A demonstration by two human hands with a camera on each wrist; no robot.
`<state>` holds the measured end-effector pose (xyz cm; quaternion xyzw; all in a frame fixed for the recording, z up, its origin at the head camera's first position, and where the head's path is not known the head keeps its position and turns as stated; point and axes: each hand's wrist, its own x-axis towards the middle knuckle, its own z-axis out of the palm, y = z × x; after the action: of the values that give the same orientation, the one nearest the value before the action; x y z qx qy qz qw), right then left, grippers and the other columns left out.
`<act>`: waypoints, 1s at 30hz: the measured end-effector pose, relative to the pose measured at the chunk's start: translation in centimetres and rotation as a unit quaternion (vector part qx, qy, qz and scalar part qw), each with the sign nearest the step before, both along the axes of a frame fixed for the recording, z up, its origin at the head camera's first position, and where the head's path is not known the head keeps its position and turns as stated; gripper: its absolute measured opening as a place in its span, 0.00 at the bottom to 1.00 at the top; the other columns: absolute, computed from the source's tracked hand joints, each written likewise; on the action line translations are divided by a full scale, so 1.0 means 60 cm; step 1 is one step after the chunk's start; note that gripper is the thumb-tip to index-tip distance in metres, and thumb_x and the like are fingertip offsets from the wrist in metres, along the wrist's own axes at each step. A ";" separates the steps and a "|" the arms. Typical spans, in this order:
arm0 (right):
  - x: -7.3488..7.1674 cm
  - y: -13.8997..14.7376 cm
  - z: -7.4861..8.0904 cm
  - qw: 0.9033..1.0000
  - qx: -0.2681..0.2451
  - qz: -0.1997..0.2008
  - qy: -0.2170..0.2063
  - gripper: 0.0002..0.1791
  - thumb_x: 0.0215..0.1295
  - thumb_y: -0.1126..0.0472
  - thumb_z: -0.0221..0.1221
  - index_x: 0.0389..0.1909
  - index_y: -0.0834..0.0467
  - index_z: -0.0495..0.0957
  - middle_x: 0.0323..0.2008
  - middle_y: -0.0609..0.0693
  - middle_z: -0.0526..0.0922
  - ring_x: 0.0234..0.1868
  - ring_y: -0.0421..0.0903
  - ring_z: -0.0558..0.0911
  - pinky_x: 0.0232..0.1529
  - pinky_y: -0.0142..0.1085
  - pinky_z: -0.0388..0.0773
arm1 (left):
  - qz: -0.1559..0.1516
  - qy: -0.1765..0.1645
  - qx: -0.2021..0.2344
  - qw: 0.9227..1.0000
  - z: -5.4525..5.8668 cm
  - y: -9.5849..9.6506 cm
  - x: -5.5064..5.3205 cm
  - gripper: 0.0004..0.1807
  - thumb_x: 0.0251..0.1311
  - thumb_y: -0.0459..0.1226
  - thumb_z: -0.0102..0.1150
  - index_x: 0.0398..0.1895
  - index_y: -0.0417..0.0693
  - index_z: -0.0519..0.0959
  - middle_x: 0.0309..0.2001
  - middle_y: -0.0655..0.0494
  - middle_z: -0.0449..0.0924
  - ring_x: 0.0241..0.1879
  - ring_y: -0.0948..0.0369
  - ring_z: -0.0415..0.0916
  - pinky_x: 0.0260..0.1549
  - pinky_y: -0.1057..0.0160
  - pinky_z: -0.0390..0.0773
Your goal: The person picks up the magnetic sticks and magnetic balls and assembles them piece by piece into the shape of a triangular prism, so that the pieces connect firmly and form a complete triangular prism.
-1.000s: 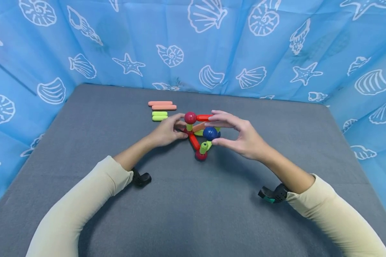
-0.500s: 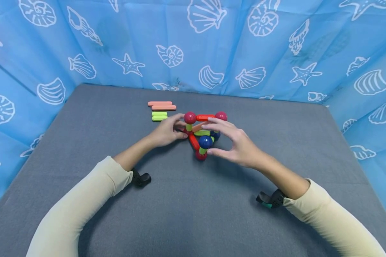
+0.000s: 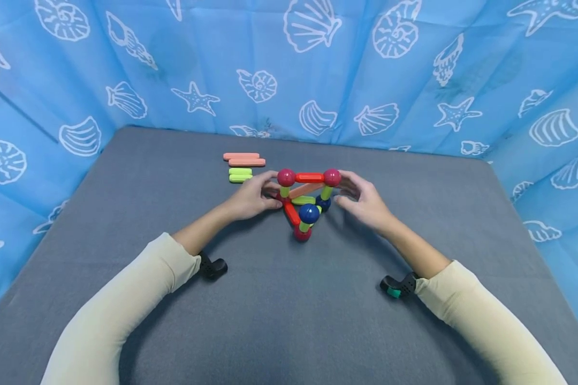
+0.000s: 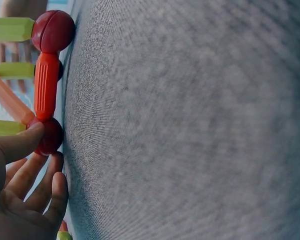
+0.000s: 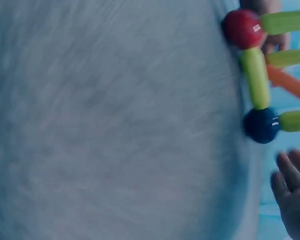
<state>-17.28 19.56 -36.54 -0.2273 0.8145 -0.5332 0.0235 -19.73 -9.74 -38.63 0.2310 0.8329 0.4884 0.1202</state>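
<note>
A magnetic ball-and-rod frame stands mid-table. Its upper red rod point(image 3: 310, 177) joins two red balls, and a coral rod point(image 3: 304, 190) slants beneath. At the front, a blue ball point(image 3: 309, 213) tops a short lime rod above a lower red ball point(image 3: 302, 234). My left hand point(image 3: 248, 199) pinches the rear-left base ball point(image 4: 50, 136) between thumb and fingers. Beside the frame's right side is my right hand point(image 3: 366, 203), its fingers loosely bent near the upper right red ball point(image 3: 332, 177). In the right wrist view it appears apart from the blue base ball point(image 5: 261, 125).
Two coral rods point(image 3: 246, 162) and two short lime rods point(image 3: 241, 178) lie to the left, behind my left hand. A blue shell-patterned curtain point(image 3: 289, 75) hangs along the back and sides of the grey table point(image 3: 270, 305).
My right hand set the blue ball on the front lime upright, let go, and drew back to the frame's right side. The left hand stays at the base ball.
</note>
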 end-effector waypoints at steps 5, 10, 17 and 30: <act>-0.014 -0.004 -0.025 0.997 0.058 0.046 -0.039 0.28 0.64 0.73 0.61 0.65 0.67 0.68 0.59 0.65 0.78 0.62 0.59 0.76 0.64 0.53 0.69 | 0.001 -0.007 0.003 1.000 0.001 0.001 0.001 0.34 0.58 0.26 0.66 0.69 0.43 0.67 0.58 0.44 0.80 0.55 0.54 0.77 0.52 0.56 0.79; -0.016 -0.008 -0.029 0.995 0.078 0.052 -0.021 0.26 0.63 0.73 0.62 0.63 0.67 0.70 0.57 0.64 0.79 0.62 0.59 0.76 0.64 0.54 0.69 | 0.002 -0.003 0.001 1.000 0.010 -0.005 -0.002 0.35 0.58 0.24 0.65 0.69 0.42 0.67 0.56 0.44 0.81 0.54 0.53 0.79 0.52 0.56 0.79; -0.017 -0.010 -0.028 0.995 0.077 0.055 -0.037 0.26 0.64 0.74 0.61 0.63 0.67 0.70 0.58 0.64 0.79 0.64 0.59 0.75 0.65 0.54 0.68 | 0.089 0.084 -0.006 0.992 0.036 -0.048 -0.042 0.24 0.63 0.25 0.61 0.63 0.39 0.73 0.50 0.42 0.83 0.49 0.50 0.81 0.49 0.50 0.79; -0.018 -0.009 -0.026 0.994 0.081 0.057 -0.054 0.27 0.65 0.71 0.62 0.65 0.65 0.69 0.60 0.61 0.78 0.65 0.57 0.73 0.66 0.55 0.65 | 0.158 0.070 -0.112 0.979 0.023 -0.106 -0.100 0.22 0.65 0.26 0.57 0.62 0.36 0.73 0.52 0.39 0.80 0.53 0.47 0.75 0.53 0.48 0.75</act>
<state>-18.37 19.00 -38.12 -0.2419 0.8381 -0.4750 0.1163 -25.72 -16.10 -37.24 0.1149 0.9145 0.3879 0.0082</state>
